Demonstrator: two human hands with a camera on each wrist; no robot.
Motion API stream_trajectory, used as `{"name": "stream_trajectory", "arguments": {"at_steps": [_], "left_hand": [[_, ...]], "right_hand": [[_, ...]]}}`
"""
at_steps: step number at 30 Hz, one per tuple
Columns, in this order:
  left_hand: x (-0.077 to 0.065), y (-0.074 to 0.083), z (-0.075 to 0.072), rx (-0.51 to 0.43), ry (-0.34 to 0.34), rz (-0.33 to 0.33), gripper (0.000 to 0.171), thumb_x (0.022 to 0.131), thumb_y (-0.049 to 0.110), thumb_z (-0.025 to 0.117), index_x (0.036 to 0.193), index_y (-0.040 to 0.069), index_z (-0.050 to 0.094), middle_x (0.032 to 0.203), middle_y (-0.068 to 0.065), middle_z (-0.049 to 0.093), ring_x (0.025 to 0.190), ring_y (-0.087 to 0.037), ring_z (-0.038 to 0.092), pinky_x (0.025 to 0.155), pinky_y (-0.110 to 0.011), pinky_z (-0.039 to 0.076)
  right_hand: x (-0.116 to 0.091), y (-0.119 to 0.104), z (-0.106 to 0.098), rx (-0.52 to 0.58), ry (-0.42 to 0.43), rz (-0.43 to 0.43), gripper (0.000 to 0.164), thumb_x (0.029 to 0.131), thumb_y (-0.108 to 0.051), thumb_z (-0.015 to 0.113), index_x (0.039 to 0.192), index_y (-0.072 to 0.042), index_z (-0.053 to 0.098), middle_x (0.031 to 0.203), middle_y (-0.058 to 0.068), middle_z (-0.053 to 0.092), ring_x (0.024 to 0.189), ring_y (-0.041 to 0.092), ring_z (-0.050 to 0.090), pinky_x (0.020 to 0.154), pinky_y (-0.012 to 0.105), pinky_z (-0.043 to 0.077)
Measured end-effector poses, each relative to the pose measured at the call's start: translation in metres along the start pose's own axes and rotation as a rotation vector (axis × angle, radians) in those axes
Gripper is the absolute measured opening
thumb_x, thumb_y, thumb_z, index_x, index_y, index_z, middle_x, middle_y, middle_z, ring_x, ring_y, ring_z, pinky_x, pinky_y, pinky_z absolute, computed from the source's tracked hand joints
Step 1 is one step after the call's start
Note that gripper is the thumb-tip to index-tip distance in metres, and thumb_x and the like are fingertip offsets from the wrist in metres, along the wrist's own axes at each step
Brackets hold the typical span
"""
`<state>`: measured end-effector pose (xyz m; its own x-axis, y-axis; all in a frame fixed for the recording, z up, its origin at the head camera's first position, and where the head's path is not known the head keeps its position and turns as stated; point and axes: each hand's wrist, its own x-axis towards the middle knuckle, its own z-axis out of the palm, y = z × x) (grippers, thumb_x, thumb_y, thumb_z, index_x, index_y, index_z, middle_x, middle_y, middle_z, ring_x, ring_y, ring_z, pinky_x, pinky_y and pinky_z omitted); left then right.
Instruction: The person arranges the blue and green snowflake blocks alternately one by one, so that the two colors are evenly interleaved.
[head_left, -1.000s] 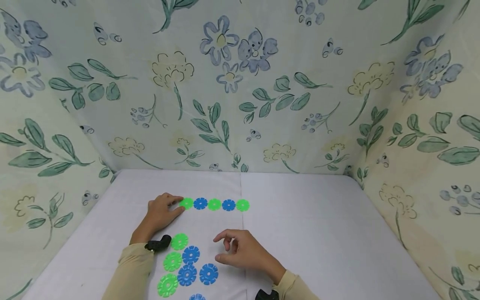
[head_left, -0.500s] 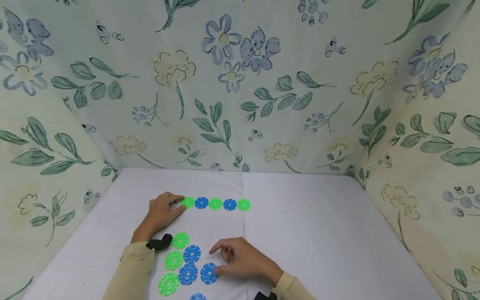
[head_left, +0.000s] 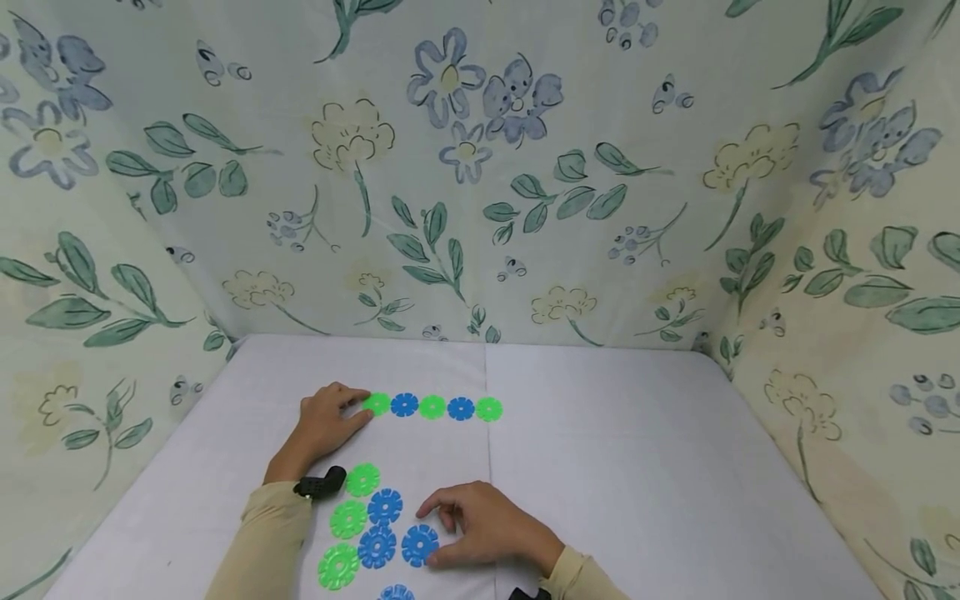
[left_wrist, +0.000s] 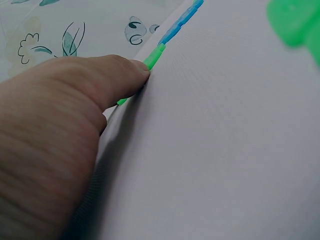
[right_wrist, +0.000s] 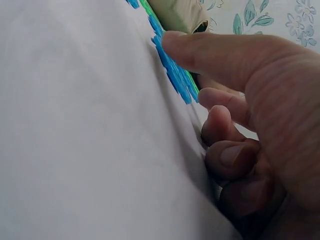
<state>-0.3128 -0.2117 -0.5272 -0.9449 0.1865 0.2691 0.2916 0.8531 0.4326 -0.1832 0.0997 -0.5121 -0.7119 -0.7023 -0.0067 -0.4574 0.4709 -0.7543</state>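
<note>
A row of green and blue notched plastic discs lies across the table. At its left end my left hand (head_left: 326, 419) pinches a green disc (head_left: 379, 404) between thumb and index finger; the left wrist view shows the thumb at the edge of this green disc (left_wrist: 155, 56). Nearer the front, my right hand (head_left: 487, 525) is spread around a loose blue disc (head_left: 419, 544). Its thumb is right at the disc's lower right edge, while the index finger arches above the far side. From the right wrist, the thumb (right_wrist: 200, 52) overlaps the blue discs (right_wrist: 170, 65).
Beside the loose disc are two overlapping blue discs (head_left: 377, 546) and a column of green discs (head_left: 348, 519). Another blue disc (head_left: 396, 592) is cut off at the bottom edge. Flowered cloth (head_left: 450, 208) encloses the white-covered table (head_left: 615, 450) at the back and sides.
My right hand has come down and toward the front left, reaching the loose blue disc with its thumb at the edge. My left hand stays on the green disc at the row's end.
</note>
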Motion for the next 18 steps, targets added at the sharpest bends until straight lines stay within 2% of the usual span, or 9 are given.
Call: {"name": "stream_trajectory", "arguments": {"at_steps": [8,18], "left_hand": [[0.0000,-0.0014,-0.0001,0.002,-0.008,-0.006,0.042,0.092,0.042,0.071,0.128,0.022,0.069,0.114,-0.006,0.066,0.107,-0.026,0.059,0.084,-0.048,0.031],[0.0004,-0.0021,0.0012,0.000,-0.013,-0.009,0.043,0.092,0.044,0.070,0.129,0.023,0.068,0.114,-0.005,0.065,0.106,-0.026,0.058,0.083,-0.047,0.030]], "right_hand": [[0.0001,-0.0020,0.0003,-0.087,0.001,0.009,0.050,0.075,-0.050,0.085,0.120,-0.035,0.068,0.079,-0.018,0.054,0.060,-0.003,0.040,0.056,0.016,0.036],[0.0006,-0.0039,0.0016,-0.177,0.030,-0.037,0.044,0.077,-0.050,0.084,0.116,-0.033,0.071,0.075,-0.018,0.053,0.061,-0.006,0.039,0.060,0.014,0.037]]}}
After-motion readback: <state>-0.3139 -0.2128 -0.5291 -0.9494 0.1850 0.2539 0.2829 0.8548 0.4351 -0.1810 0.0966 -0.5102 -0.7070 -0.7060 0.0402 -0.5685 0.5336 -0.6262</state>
